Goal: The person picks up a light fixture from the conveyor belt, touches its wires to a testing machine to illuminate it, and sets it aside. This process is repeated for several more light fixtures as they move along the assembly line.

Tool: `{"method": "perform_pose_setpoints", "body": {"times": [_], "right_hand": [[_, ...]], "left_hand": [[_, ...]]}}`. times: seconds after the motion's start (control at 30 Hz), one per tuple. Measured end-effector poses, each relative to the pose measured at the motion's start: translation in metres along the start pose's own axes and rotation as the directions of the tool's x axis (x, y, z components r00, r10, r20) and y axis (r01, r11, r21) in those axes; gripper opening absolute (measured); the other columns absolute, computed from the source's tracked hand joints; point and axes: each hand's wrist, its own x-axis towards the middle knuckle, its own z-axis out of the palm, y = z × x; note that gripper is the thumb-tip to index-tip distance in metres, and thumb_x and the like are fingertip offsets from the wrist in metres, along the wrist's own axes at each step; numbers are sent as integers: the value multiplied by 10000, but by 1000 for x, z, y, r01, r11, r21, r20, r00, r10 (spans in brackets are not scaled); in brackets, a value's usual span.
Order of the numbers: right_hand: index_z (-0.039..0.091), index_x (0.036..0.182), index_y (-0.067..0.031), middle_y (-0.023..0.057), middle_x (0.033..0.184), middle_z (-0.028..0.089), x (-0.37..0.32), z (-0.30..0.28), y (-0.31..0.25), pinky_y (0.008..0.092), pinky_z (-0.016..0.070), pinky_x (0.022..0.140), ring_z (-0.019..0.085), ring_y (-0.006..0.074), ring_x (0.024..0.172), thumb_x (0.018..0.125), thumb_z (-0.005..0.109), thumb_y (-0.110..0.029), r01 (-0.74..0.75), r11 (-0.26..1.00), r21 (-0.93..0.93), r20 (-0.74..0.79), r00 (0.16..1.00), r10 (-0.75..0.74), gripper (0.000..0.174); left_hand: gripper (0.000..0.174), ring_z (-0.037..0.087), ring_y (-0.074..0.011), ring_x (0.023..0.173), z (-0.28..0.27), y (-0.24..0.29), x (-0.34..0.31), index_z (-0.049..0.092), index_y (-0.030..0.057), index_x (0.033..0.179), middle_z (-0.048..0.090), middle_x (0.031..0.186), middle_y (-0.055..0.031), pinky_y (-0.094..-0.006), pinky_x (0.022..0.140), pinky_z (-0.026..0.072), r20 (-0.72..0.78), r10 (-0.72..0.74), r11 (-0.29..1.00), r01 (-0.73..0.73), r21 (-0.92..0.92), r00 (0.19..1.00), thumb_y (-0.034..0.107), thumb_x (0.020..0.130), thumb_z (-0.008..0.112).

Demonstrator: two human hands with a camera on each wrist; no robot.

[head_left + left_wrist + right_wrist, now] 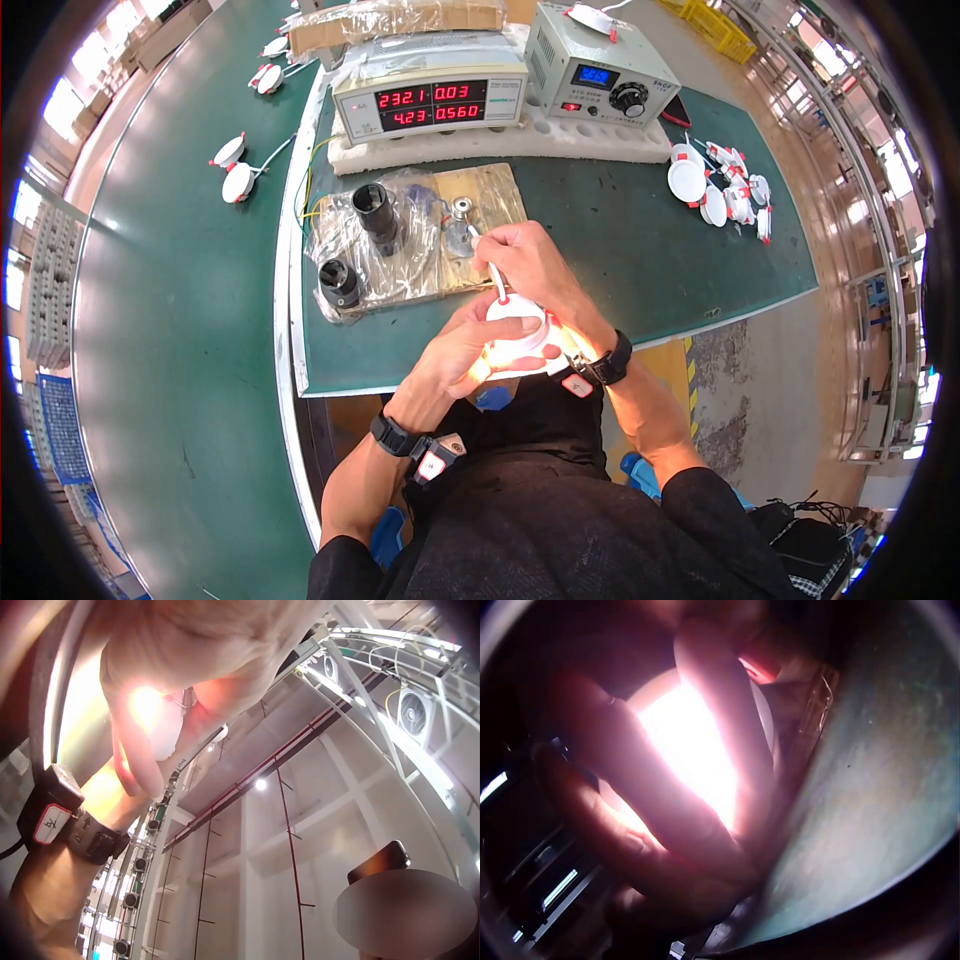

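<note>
White and glowing, the round downlight (pixel 520 318) is held between both hands, just past the near edge of the green mat (pixel 620 230). The left hand (pixel 455 355) cups it from below with fingers curled round its rim, and the right hand (pixel 530 265) closes over it from above. Its white lead (pixel 493 272) runs up out of the grip to the metal socket (pixel 461 212) just beyond. I judge this to be the light-up check; freeing the lead next would call for keeping the downlight steady

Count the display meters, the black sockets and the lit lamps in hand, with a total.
display meters: 2
black sockets: 2
lit lamp: 1
Total: 5
</note>
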Motion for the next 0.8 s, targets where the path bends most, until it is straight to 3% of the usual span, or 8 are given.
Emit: {"method": "perform_pose_setpoints", "body": {"times": [0.2,0.5,0.6,0.63,0.67,0.7,0.73,0.8], "right_hand": [[657,716,46,39,552,544,1,0,1,316,408,514,497,96,534,907,591,-213,6,1000,-23,-8,1000,-6,328],[685,756,35,35,561,558,3,1,5,318,401,515,500,98,542,894,620,-217,59,997,-41,-11,998,-59,294],[699,811,23,29,580,561,4,-5,17,317,405,524,509,89,568,898,643,-226,134,987,-93,6,991,-134,270],[702,867,15,23,624,574,3,-13,23,311,413,534,520,82,599,917,654,-230,324,922,-212,86,946,-313,255],[705,873,6,-6,665,575,0,-9,18,285,407,534,517,64,610,946,650,-231,496,847,-190,160,867,-472,254],[709,899,-7,-33,679,566,-9,-4,12,241,371,521,489,33,605,982,617,-218,-5,988,155,132,991,-16,244],[712,927,-20,-65,661,532,-13,-6,16,204,309,491,441,9,566,1017,593,-250,-13,997,76,109,994,4,274],[666,924,-32,-59,595,490,-16,-25,35,197,223,403,370,14,454,1051,558,-319,23,995,96,211,976,-43,333]], "left_hand": [[409,713,-356,1029,1,3,-3,479,-24,1294,654,1196,-200,-415,870,635,17,-7,999,6,34,1000,60,942,671],[357,689,-384,1082,0,7,-9,532,-59,1278,667,1158,-206,-469,891,613,50,-69,980,78,-186,996,189,1023,554],[352,708,-358,1019,-8,-6,-3,563,-44,1262,695,1079,-187,-475,905,605,19,56,998,-56,-1,998,207,1015,575],[343,715,-314,965,-6,-11,-11,599,-21,1239,708,1066,-153,-433,868,601,-71,113,984,-102,145,991,235,1010,587],[337,722,-270,911,-10,-16,-25,635,2,1216,721,1053,-119,-390,830,596,-209,188,952,-125,280,960,262,1005,598],[289,708,-249,858,-15,-14,-52,670,17,1149,724,1006,-109,-374,792,577,-182,445,774,-275,570,877,255,1000,605],[252,694,-228,804,-19,-11,-88,705,31,1082,727,959,-100,-358,755,559,-101,614,501,-287,817,783,248,995,612],[229,668,-225,803,-8,-15,-177,728,30,966,717,892,-116,-350,746,519,-293,836,274,109,956,463,219,989,601]]}}
